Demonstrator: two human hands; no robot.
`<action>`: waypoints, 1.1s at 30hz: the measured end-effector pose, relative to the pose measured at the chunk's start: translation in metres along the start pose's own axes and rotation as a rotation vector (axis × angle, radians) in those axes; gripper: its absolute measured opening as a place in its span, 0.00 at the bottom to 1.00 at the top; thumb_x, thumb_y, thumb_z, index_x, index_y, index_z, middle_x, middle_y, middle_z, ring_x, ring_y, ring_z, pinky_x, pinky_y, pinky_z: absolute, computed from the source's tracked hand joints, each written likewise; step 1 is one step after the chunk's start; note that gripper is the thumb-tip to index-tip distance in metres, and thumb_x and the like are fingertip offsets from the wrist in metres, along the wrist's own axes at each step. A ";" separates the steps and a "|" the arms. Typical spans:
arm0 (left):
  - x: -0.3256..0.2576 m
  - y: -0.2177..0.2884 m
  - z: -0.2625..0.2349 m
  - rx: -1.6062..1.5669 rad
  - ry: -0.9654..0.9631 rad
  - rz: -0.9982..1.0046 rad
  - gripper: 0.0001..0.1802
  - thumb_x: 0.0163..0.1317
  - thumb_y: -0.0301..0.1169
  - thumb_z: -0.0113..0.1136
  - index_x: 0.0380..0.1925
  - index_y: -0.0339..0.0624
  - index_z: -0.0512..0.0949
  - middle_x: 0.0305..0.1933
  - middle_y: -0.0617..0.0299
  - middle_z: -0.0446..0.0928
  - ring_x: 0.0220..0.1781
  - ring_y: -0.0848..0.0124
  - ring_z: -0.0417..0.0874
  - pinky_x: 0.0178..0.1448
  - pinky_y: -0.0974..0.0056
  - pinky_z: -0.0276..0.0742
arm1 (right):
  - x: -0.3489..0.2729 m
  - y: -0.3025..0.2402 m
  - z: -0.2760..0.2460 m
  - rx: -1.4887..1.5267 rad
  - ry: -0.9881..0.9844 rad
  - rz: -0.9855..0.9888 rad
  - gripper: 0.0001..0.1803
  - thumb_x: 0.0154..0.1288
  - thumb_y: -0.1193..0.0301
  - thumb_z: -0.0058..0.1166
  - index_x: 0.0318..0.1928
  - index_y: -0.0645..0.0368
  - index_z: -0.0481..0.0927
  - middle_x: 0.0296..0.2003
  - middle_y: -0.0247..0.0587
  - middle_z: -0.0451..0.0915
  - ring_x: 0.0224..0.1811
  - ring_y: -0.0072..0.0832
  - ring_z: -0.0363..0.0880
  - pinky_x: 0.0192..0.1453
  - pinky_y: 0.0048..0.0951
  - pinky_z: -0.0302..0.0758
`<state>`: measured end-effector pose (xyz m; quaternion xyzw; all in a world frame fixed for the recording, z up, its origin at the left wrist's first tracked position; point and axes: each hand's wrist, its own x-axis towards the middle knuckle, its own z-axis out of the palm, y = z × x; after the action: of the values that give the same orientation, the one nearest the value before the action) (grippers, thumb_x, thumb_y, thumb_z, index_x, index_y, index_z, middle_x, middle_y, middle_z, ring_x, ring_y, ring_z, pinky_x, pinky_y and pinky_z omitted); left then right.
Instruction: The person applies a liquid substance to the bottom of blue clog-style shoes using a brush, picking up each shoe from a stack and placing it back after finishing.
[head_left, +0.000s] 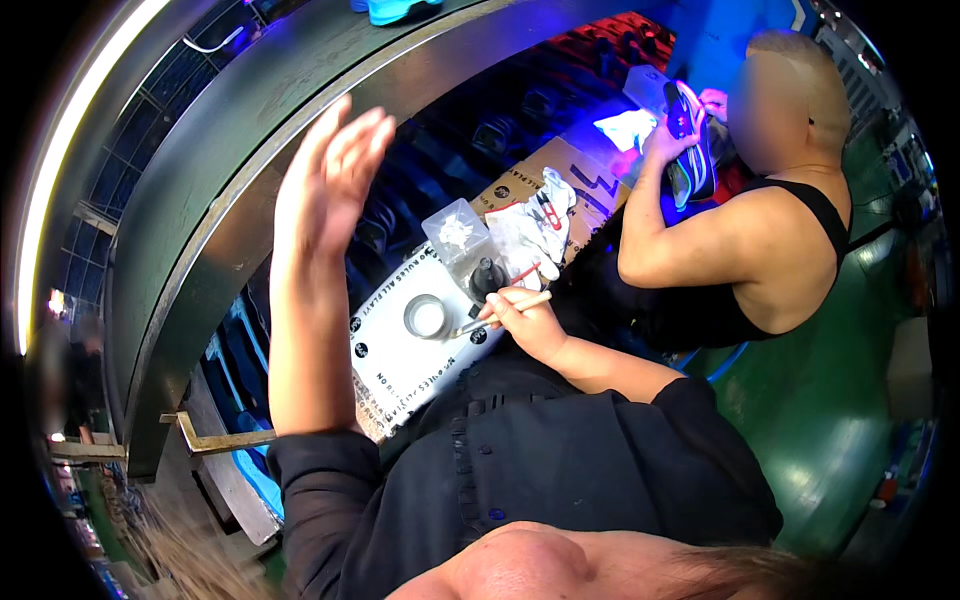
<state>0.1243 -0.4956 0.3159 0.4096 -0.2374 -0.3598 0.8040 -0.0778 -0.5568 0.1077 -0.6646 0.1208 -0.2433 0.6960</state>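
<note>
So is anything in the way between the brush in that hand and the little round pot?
Nothing visible. The right hand holds the brush, its tip close beside the small round pot on the white board, with only bare board between. The dark bottle stands behind.

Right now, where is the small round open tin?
In the head view, the small round open tin sits mid-frame on the white cardboard sheet, just left of the right hand holding a thin wooden-handled brush.

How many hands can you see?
4. The left hand is raised open in the air; the right hand holds a brush. The co-worker's two hands hold a shoe.
</note>
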 end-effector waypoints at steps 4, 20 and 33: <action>-0.072 -0.034 -0.079 0.354 0.177 0.001 0.23 0.59 0.37 0.50 0.54 0.38 0.65 0.36 0.57 0.76 0.37 0.68 0.78 0.44 0.68 0.74 | 0.007 0.005 -0.002 0.059 0.026 0.025 0.16 0.64 0.67 0.43 0.27 0.66 0.77 0.21 0.36 0.75 0.22 0.19 0.72 0.28 0.19 0.69; -0.374 -0.131 -0.325 0.494 0.927 -0.290 0.15 0.58 0.31 0.52 0.44 0.37 0.67 0.21 0.66 0.70 0.17 0.78 0.70 0.13 0.76 0.63 | 0.013 0.016 0.033 0.128 -0.185 0.112 0.14 0.64 0.67 0.44 0.29 0.65 0.76 0.24 0.35 0.76 0.25 0.17 0.71 0.31 0.18 0.69; -0.271 -0.109 -0.192 0.318 0.877 0.149 0.22 0.54 0.24 0.54 0.49 0.41 0.61 0.40 0.57 0.70 0.32 0.71 0.75 0.29 0.70 0.76 | 0.011 0.010 0.041 0.077 -0.096 0.138 0.16 0.64 0.65 0.44 0.27 0.64 0.77 0.22 0.34 0.75 0.24 0.16 0.70 0.29 0.16 0.66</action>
<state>0.0420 -0.2367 0.0965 0.6226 0.0439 -0.0532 0.7795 -0.0465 -0.5263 0.1033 -0.6384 0.1234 -0.1670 0.7412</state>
